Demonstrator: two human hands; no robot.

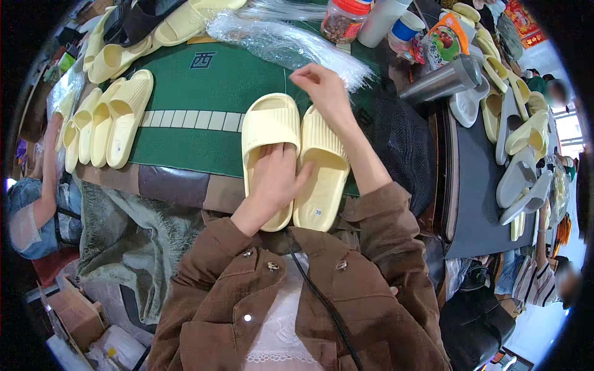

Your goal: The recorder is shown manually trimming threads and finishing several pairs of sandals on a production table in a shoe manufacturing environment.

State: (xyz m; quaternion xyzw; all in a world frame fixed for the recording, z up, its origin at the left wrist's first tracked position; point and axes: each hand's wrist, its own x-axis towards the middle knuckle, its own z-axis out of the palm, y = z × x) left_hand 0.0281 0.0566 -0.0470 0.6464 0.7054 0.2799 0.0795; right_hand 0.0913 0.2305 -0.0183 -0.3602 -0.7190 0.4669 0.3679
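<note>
Your counter (204, 133) is covered by a green mat with a pale tiled band across it, and it is crowded on every side. At its near edge lie two pale yellow slide sandals side by side and touching: the left sandal (267, 123) and the right sandal (322, 185).

Your left hand (276, 180) lies flat with fingers spread, pressing on the footbed of the left sandal, its thumb reaching across to the right sandal. Your right hand (323, 93) is raised just beyond the toe end of the right sandal, fingers curled together as if pinching something fine; what it pinches, you cannot tell.

Right behind that hand lies a bundle of clear plastic bags (278, 40). Further back from the sandals stand a red-lidded jar (344, 18) and a steel flask (440, 81) lying tilted. To the left of the sandals a row of yellow sandals (108, 123) stands on edge, and another person's arm (46, 185) is beside them. To the right, a dark mesh cloth (396, 139) lies close, and beyond it grey and yellow sandals (520, 154) are heaped on a dark board.
</note>
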